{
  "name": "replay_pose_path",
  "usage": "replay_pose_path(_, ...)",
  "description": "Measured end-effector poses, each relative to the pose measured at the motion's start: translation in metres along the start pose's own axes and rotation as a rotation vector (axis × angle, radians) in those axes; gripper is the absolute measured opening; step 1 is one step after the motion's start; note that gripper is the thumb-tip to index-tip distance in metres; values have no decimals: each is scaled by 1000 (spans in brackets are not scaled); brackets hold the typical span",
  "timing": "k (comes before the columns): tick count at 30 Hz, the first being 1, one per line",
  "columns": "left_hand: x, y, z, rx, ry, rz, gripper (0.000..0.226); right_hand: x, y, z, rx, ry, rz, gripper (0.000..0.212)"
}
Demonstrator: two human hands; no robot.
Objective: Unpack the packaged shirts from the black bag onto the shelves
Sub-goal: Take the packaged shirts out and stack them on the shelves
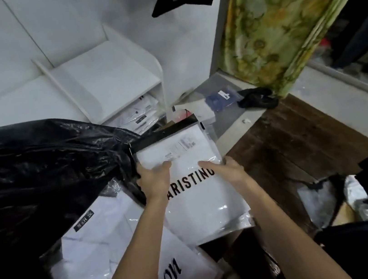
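The packaged shirt point(190, 174) is held above the black bag point(40, 175), long axis running 5 to 11 o'clock toward the shelves point(107, 79). Both hands clamp it: left hand point(154, 179) at 9, right hand point(226, 168) at 3, equally near.

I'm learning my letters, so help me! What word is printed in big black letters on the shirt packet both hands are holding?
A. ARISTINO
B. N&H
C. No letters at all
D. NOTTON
A: the packet gripped by the left hand and right hand shows "ARISTIN" and part of a last letter between the hands.
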State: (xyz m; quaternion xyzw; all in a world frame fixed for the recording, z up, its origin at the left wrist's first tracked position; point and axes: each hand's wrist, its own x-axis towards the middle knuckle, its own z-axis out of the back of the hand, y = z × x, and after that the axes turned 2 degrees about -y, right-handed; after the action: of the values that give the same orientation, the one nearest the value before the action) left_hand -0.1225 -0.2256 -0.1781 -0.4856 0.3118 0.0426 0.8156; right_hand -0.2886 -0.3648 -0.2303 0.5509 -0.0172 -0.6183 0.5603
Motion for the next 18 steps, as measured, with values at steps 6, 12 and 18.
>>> replay_pose_path(6,6,10,-3,-9,93,172,109,-8,15,17,205,281,10,73)
replay_pose_path(12,-12,4,-29,278,122,57,120,-9,19,37,352,345,53,54)
replay_pose_path(18,-24,12,-37,214,133,156,121,-5,15,60,338,332,-2,45)
